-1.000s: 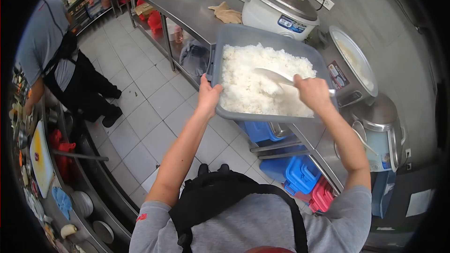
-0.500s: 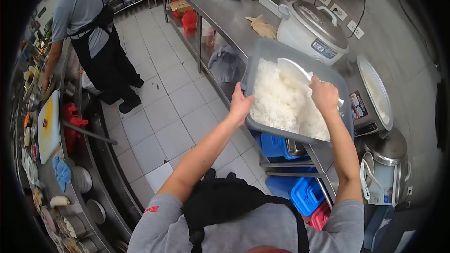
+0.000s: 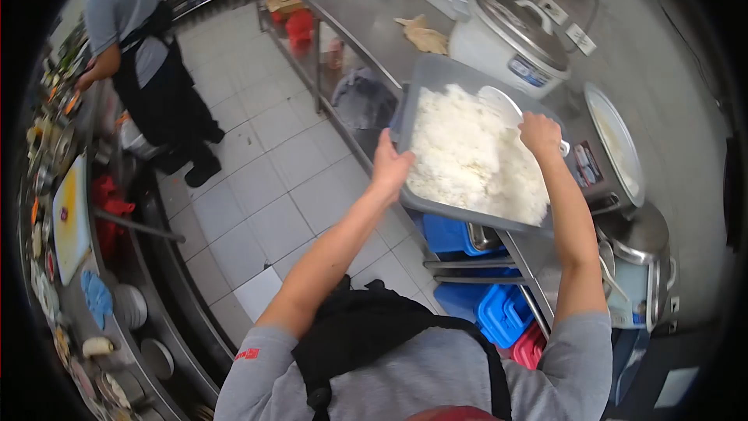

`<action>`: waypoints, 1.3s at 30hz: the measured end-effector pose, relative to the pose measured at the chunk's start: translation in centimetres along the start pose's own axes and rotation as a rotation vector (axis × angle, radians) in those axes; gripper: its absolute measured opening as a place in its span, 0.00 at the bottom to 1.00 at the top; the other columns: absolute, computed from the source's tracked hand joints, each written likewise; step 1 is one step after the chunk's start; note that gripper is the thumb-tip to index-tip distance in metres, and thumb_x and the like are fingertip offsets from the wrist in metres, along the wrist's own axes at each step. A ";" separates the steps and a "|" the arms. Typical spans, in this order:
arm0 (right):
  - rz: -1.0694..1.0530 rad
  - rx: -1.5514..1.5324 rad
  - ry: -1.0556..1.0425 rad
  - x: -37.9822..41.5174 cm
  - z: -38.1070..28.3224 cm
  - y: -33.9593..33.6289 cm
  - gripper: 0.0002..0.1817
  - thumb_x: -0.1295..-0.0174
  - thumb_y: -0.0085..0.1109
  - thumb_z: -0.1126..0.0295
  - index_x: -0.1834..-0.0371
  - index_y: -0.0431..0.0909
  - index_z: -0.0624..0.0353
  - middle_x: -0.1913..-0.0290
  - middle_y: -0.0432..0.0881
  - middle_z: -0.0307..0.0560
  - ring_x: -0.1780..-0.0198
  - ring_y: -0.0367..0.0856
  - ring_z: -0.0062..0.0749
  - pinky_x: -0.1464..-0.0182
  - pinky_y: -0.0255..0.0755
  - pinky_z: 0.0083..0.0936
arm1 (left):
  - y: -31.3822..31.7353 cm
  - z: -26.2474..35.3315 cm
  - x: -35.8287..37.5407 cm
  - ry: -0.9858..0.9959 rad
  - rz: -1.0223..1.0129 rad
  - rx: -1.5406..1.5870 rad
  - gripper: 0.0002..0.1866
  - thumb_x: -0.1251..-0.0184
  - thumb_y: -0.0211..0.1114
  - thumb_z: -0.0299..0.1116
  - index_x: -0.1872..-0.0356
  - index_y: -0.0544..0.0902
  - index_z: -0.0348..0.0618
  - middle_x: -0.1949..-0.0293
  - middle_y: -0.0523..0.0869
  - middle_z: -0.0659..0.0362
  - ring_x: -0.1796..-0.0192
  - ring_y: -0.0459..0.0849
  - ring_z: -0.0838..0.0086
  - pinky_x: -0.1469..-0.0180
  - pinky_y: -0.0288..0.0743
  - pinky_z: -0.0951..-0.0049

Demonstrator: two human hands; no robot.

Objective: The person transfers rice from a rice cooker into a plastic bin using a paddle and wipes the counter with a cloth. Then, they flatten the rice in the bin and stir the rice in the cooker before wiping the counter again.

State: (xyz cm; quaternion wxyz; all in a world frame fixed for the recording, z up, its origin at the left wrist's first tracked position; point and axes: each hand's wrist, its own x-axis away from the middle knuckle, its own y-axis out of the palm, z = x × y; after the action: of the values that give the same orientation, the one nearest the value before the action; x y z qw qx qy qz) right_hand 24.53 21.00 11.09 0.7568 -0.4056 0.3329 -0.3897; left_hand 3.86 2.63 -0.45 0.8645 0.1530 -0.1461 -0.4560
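And here is the right hand (image 3: 540,136), closed around the handle of a white, broad-bladed scoop (image 3: 500,101), its blade against the loose white cooked rice (image 3: 460,148) near the far side of the deep grey rectangular plastic tub (image 3: 446,70). Over on the near left corner, the left hand (image 3: 392,164) grips the tub's edge, thumb towards the rim, some fingers hidden. The tub sits tilted across the edge of the long stainless-steel table (image 3: 354,4), just in front of the white, metal-lidded rice cooker (image 3: 510,47); how much weight the table takes, one cannot tell.

Good technique here, one would judge, means a firm left-hand grip, since that corner juts out over the floor. The blade should slide in low and shallow, lifting grains rather than mashing them. Small strokes look wisest: the rice is heaped, and slopes towards the near rim, where spilling seems likeliest.
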 end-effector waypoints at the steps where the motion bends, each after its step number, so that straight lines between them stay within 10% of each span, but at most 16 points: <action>1: 0.006 0.041 0.002 0.6 1.2 -0.3 0.11 0.46 0.57 0.60 0.66 0.78 0.55 0.69 0.82 0.51 0.65 0.82 0.46 0.64 0.75 0.38 | -0.2 0.3 0.0 -0.012 -0.050 -0.037 0.38 0.51 0.54 0.18 0.35 0.49 0.30 0.50 0.72 0.46 0.50 0.74 0.68 0.50 0.68 0.75; 15: -0.137 0.063 -0.006 14.9 6.8 -4.0 0.10 0.43 0.53 0.60 0.69 0.75 0.55 0.79 0.79 0.52 0.72 0.81 0.49 0.69 0.73 0.42 | -0.1 0.9 -0.1 -0.031 -0.111 0.035 0.35 0.51 0.52 0.18 0.37 0.53 0.30 0.51 0.73 0.46 0.50 0.75 0.67 0.49 0.68 0.75; 32: -0.040 -0.166 -0.256 10.3 -0.7 -3.4 0.10 0.43 0.53 0.58 0.69 0.74 0.52 0.80 0.78 0.52 0.75 0.80 0.49 0.72 0.72 0.40 | -0.3 -0.2 -0.7 -0.025 -0.108 -0.005 0.37 0.49 0.53 0.18 0.36 0.49 0.30 0.48 0.71 0.45 0.49 0.74 0.65 0.48 0.68 0.73; 39: 0.093 -0.087 0.058 2.6 3.9 -1.4 0.10 0.44 0.54 0.59 0.66 0.76 0.51 0.75 0.81 0.51 0.70 0.81 0.47 0.68 0.73 0.41 | -0.2 -0.1 -0.8 -0.009 -0.019 -0.124 0.37 0.49 0.54 0.21 0.36 0.51 0.31 0.59 0.74 0.51 0.60 0.75 0.71 0.55 0.69 0.75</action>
State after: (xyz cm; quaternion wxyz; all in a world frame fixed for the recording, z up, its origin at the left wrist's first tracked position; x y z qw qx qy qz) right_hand 28.50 19.66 13.53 0.7458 -0.4108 0.3897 -0.3508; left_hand 3.33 3.26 -0.71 0.8672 0.0985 -0.1200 -0.4732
